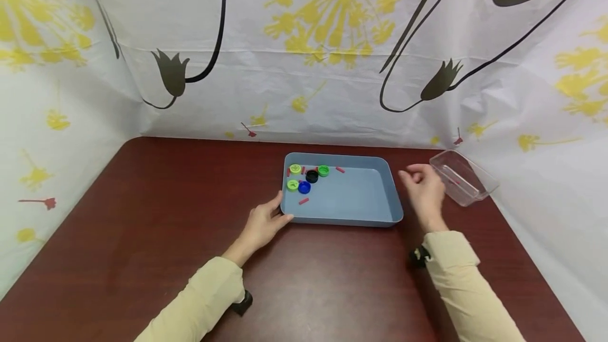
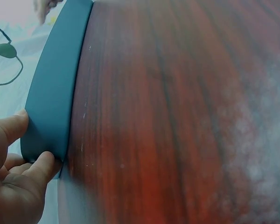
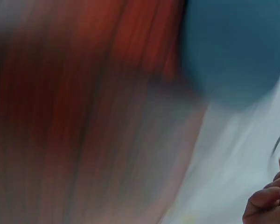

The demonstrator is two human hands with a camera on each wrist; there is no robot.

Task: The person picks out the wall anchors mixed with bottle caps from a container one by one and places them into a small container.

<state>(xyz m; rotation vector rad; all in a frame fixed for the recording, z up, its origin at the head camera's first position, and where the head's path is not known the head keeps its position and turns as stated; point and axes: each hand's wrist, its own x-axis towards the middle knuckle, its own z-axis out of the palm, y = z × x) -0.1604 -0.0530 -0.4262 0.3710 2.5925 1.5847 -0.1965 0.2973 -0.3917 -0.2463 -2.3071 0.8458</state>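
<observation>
Blue tray (image 1: 353, 194), risk: may skid or tip if the left hand (image 1: 260, 223) pulls or lifts at one corner only – no hand is on the right end
Caps (image 1: 304, 188) and red sticks (image 1: 304, 201), risk: lie loose, so a tilt could send them sliding together
Clear box (image 1: 467, 173), risk: could be knocked by a wide swing of the right hand (image 1: 425, 189), which hangs between it and the tray
Tray look: shallow, blue-grey, rounded corners, low walls; caps (two yellow-green, one blue, one black, one green) and sticks mostly towards its left end
Tray position: on the bench (image 1: 323, 273), near the far edge
Left fingers: gripping the tray's near-left corner
Right fingers: bent, just beside the tray – cannot tell whether they hold anything
</observation>
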